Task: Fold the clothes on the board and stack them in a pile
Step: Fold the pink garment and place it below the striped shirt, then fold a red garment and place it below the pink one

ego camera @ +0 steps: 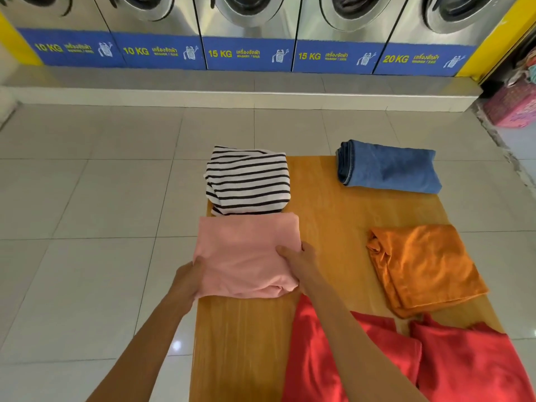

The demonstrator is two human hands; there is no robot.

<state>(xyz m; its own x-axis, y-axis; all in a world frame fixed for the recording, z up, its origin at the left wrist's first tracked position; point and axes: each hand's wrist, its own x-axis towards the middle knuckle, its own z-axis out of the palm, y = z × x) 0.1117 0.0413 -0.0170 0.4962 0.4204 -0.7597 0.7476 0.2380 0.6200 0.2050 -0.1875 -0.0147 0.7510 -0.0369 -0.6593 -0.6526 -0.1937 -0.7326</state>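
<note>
Head view, step in hand: we hold the folded pink garment [246,253] by its two near corners on the wooden board [327,227]; we judge its folding finished and the stacking about to begin.
Head view, left hand: our left hand [190,278] is closed on the near left corner, thumb on top and the fingers tucked under the cloth, out of sight.
Head view, right hand: our right hand [298,262] pinches the near right edge, thumb pressed on top, the other fingers hidden beneath.
Head view, beyond the grip: the folded striped shirt [248,181] lies just past the pink one, their edges touching.
Head view, right of the grip: the folded orange garment [423,265] sits well apart, and the folded jeans [388,168] lie farther off beyond it.
Head view, near side: the red garment [391,358] lies spread and unfolded under our right forearm.
Head view, next move: we judge it calls for lifting the pink bundle level, both grips kept tight so the layers do not slip open, and setting it squarely on a neighbouring folded piece; the red one still waits.
</note>
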